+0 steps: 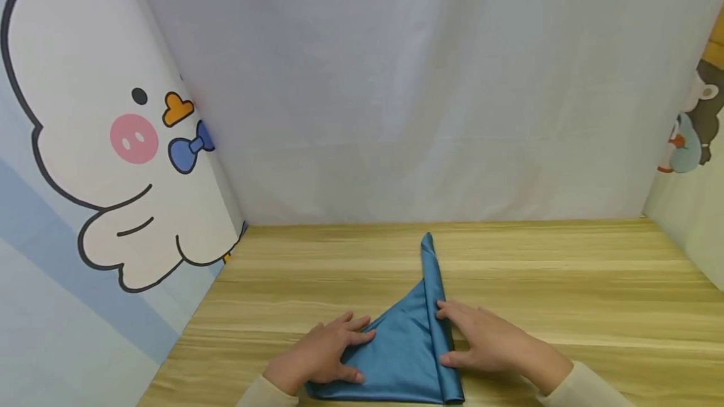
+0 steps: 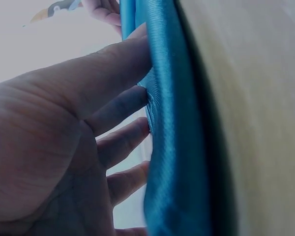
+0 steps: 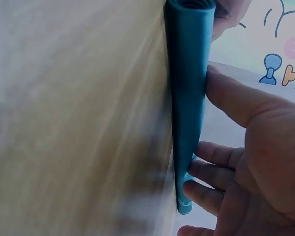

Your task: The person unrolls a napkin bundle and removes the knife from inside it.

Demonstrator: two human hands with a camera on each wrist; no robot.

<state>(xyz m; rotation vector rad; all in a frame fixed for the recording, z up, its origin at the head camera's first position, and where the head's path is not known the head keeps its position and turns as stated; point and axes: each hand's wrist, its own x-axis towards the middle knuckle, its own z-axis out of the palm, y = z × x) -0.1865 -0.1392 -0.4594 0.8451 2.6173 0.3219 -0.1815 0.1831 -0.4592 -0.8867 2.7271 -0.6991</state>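
A shiny blue satin cloth (image 1: 398,350) lies on the table, its right side wound into a tight roll (image 1: 437,325) whose thin end points away from me. My left hand (image 1: 325,353) rests on the flat left part, fingers spread; in the left wrist view its fingertips (image 2: 137,125) press the cloth's surface. At the roll is my right hand (image 1: 489,341), its thumb and fingertips touching the roll from the right. The right wrist view shows the coiled end of the roll (image 3: 189,73) at the top, with straight fingers (image 3: 206,169) against its side.
Under the cloth is a wood-grain tabletop (image 1: 565,281). A pale curtain (image 1: 424,93) hangs along its back edge. To the left stands a panel with a cartoon duck (image 1: 85,112); another printed panel (image 1: 687,137) is at the right.
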